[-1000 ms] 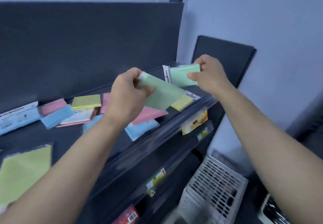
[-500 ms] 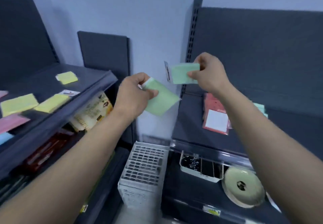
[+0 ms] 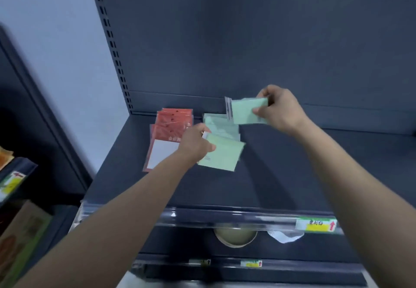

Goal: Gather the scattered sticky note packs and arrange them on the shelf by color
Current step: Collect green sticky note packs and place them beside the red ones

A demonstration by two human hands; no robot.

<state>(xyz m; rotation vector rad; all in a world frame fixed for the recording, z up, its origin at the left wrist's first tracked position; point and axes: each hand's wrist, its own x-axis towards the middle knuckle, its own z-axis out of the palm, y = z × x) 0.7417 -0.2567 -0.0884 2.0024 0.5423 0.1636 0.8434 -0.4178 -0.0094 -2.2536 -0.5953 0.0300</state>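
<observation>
My left hand (image 3: 195, 142) grips a pale green sticky note pack (image 3: 222, 155) low over the dark shelf (image 3: 292, 170), right in front of a small pile of green packs (image 3: 219, 123). A second green pack (image 3: 246, 110) with a white header is pinched in my right hand (image 3: 280, 110), held above the shelf near the back panel. Left of the green pile lies a stack of red packs (image 3: 167, 130), the nearest one showing a white window.
The shelf's front rail carries a yellow price label (image 3: 317, 226). A tape roll (image 3: 235, 238) and white material sit on the shelf below. At the left edge stands another shelf unit (image 3: 15, 175) with boxed goods. A slotted upright (image 3: 112, 47) borders the back panel.
The view swung from the scattered-packs shelf to this shelf. Both hands carried their green packs along; the left one has dropped down to the green pile.
</observation>
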